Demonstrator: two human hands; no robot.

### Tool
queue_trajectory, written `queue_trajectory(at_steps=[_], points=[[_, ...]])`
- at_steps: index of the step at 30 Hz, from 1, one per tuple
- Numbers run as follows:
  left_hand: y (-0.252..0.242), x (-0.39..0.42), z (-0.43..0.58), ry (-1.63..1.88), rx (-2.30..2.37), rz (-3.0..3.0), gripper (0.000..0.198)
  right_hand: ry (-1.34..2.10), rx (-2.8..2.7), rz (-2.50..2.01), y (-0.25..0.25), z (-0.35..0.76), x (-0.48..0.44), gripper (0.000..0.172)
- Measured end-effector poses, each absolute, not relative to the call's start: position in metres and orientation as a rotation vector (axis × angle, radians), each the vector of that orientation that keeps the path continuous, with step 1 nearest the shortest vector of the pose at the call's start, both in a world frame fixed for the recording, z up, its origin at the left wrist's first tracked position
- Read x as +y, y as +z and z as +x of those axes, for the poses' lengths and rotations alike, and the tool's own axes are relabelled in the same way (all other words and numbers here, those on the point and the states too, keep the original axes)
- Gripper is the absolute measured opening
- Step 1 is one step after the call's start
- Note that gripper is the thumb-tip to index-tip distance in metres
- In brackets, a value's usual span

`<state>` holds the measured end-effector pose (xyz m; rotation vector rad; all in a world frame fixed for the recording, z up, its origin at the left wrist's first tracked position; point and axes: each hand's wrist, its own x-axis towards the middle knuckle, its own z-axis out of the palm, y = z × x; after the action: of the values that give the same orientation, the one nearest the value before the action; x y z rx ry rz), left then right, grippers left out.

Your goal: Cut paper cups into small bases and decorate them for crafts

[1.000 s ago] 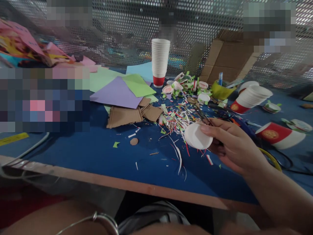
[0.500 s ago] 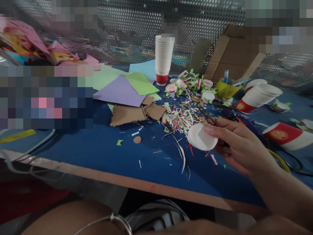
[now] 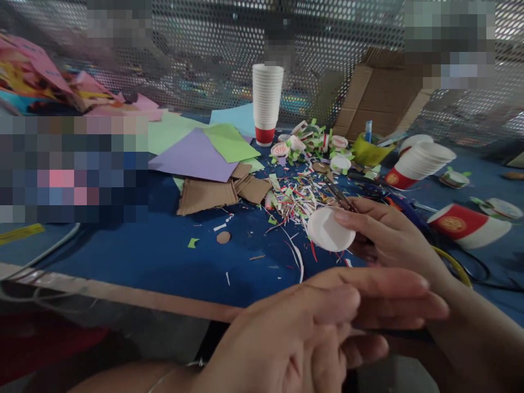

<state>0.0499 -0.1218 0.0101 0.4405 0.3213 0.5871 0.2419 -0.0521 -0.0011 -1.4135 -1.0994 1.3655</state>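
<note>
My right hand pinches a white paper cup base, a shallow round piece cut from a cup, between thumb and fingers. Dark narrow blades, like those of scissors, stick out past its fingers; whether the hand grips them too is hidden. My left hand is raised in front of the table's near edge, fingers stretched out, with nothing visible in it. Behind the cup base lies a heap of paper snippets in white, red and green.
A tall stack of paper cups stands at the back. Coloured sheets and cardboard pieces lie left of the scraps. Cut cup pieces with green tabs, a yellow tape roll and tipped red-white cups are on the right.
My left hand has come up into view from the bottom edge, with fingers extended. The right hand still holds the cup base. The view has shifted slightly.
</note>
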Motion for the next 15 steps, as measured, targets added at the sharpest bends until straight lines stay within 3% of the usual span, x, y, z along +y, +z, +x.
queue_trajectory(at_steps=[9, 15], points=[[-0.005, -0.113, 0.064, 0.654, 0.504, 0.422, 0.044, 1.188, -1.237, -1.424, -0.005, 0.242, -0.053, 0.032], [-0.003, -0.114, 0.080, 0.569, 0.556, 0.429, 0.059, 0.747, -1.553, -1.466, -0.005, 0.240, -0.062, 0.023]])
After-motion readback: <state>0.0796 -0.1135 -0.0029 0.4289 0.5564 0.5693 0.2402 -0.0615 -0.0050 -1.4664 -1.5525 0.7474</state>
